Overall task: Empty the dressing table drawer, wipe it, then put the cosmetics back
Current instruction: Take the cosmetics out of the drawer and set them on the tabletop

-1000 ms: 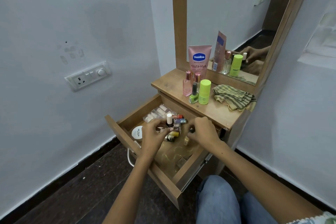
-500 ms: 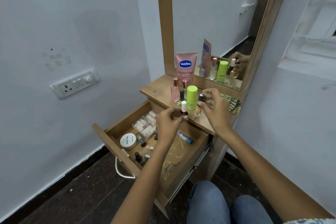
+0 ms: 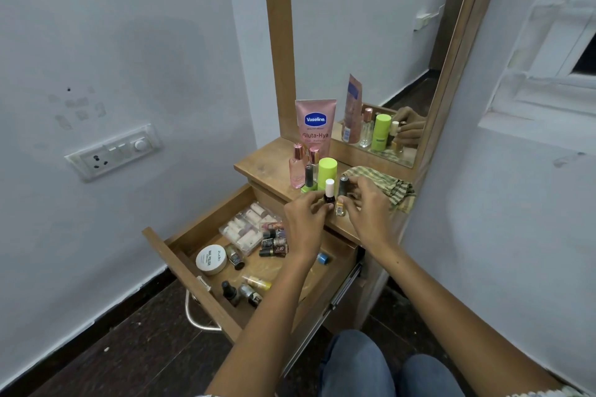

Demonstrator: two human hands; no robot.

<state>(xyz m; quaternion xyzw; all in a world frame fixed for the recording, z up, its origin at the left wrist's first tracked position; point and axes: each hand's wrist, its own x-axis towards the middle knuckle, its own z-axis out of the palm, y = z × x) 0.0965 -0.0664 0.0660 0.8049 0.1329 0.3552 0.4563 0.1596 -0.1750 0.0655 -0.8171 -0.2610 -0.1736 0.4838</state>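
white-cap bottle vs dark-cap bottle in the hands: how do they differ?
The white-cap bottle has a dark body; the dark-cap bottle has a clear, yellowish one. The left hand pinches the white-cap bottle low on its body; the right hand grips the dark-cap bottle near its cap. The white cap is short, the dark cap taller. Both are small, upright, at the tabletop front edge.

Wooden tabletop; bottles, cloth
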